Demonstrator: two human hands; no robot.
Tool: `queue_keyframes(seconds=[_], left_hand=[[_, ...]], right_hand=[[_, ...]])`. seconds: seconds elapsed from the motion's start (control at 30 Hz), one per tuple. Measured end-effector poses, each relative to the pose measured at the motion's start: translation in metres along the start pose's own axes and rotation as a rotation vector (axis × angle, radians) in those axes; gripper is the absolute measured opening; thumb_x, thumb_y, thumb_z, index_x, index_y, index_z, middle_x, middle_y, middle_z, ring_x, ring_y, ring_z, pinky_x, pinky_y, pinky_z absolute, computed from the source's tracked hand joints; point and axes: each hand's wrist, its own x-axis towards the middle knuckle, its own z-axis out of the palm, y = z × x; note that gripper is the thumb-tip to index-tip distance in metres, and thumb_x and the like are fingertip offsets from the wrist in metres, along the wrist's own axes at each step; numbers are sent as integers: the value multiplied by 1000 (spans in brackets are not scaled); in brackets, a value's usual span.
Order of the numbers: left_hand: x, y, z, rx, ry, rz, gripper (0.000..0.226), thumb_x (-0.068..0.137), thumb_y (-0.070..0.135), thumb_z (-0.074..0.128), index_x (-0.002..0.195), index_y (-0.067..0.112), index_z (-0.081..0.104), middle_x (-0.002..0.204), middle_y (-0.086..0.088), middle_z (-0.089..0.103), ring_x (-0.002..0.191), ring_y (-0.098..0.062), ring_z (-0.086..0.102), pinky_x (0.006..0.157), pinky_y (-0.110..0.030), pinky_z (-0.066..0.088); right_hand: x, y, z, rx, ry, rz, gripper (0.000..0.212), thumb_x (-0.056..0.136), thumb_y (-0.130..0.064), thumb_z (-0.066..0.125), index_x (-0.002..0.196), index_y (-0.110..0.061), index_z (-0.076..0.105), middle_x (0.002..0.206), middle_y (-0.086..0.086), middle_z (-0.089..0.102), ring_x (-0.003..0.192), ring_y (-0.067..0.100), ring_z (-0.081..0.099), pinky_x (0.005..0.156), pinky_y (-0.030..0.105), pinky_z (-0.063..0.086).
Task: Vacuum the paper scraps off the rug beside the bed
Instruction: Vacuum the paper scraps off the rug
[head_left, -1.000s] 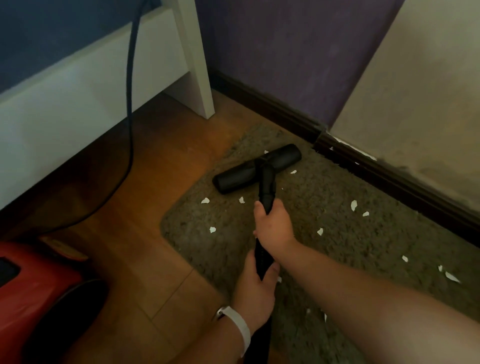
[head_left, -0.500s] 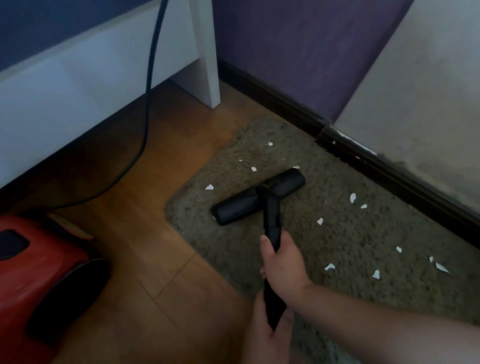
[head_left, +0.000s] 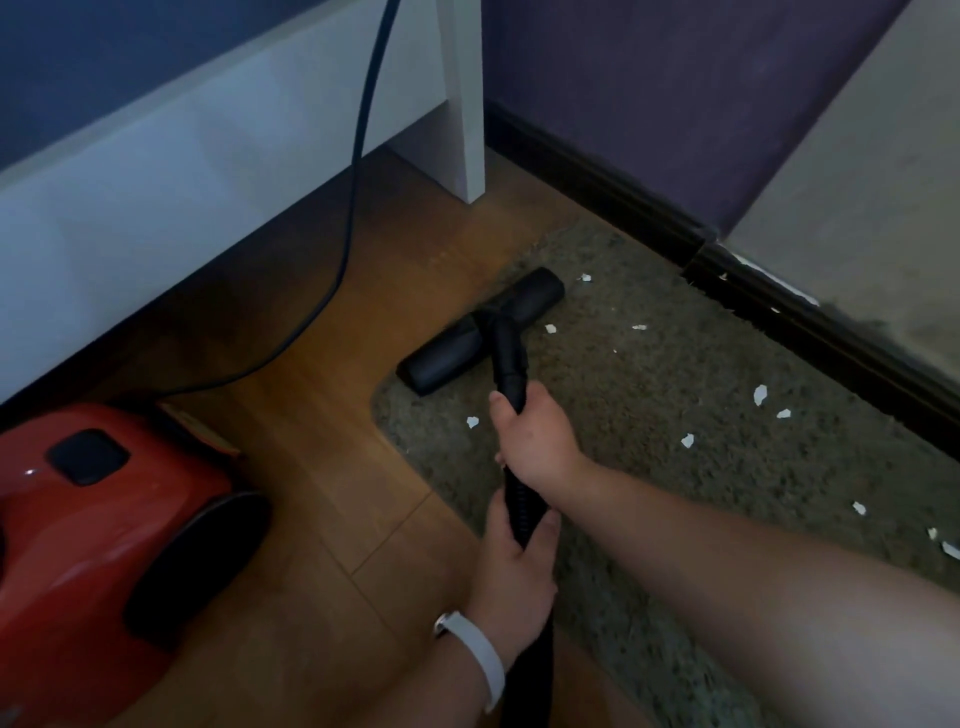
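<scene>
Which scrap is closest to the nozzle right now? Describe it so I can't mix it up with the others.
Start at the rug and find the black nozzle on its left edge, near the bed leg. Just right of the nozzle lies one scrap. Another scrap lies farther right at the same level.

I can read no writing anywhere here. The red vacuum body (head_left: 98, 525) at my left carries a dark panel on top, but no brand or lettering shows on it. The white band (head_left: 480, 657) on my left wrist is plain. The black floor head (head_left: 480, 332) may bear a moulded mark, though it is too dark and blurred for me to tell.
</scene>
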Motion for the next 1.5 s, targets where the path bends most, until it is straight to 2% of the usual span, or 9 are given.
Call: queue_keyframes(seconds=[0.07,0.13,0.27,0.6,0.8,0.87,1.1,1.3,1.5], left_hand=[[-4,-10,3,7,-5,-27,28,102,33,54,130,38,49,86,4,64,60,-21,57,56,-34,44],[-10,-18,9,12,-14,-38,33,102,33,54,133,41,45,106,10,66,90,-21,67,71,-28,49],[-25,-38,22,48,-70,-63,44,98,37,58,136,47,39,129,17,61,120,-11,59,92,-26,47],[-58,-57,45,146,-67,-208,66,95,33,64,150,38,28,107,33,49,91,11,50,76,-14,45],[-47,-45,32,16,-70,-51,52,96,31,64,142,39,40,128,22,60,116,5,59,92,-20,49],[-37,-33,25,-7,-65,-24,42,100,33,58,137,43,41,120,23,62,98,13,62,81,-14,49],[-15,-10,13,-23,-45,-69,26,102,39,51,127,40,46,88,3,60,57,-16,53,55,-33,46],[-29,-20,34,-16,-98,-169,33,101,41,52,132,42,41,104,1,62,61,-14,57,54,-29,48],[-63,-47,62,43,-147,-108,53,100,29,59,145,32,33,129,16,55,108,7,55,77,-7,47]], right_hand=[[-8,10,0,-12,-3,-1,21,98,-41,53,97,-20,50,82,9,66,73,31,69,70,43,59],[-19,20,-5,-25,-2,-14,20,98,-41,53,93,-22,49,79,8,65,70,30,69,68,43,59],[-43,38,-20,-62,-37,16,18,100,-40,52,89,-26,48,74,6,65,60,22,66,59,38,59],[-89,74,-40,-37,-4,78,15,99,-37,55,91,-24,51,69,4,60,57,20,62,61,45,58],[-65,48,-28,-99,-15,2,19,98,-40,54,94,-21,52,75,6,64,66,25,67,65,43,59],[-52,34,-21,-106,-34,-21,20,99,-40,53,99,-20,53,78,7,65,68,25,68,66,40,59],[-17,8,-8,-111,-73,-32,27,98,-41,53,106,-15,54,86,12,67,75,31,69,70,41,59],[-38,21,-29,-124,-126,5,20,101,-37,51,105,-18,52,81,7,64,56,16,62,44,20,44],[-79,53,-59,-175,-146,20,16,100,-37,52,104,-22,50,76,4,63,53,13,61,42,20,44]])
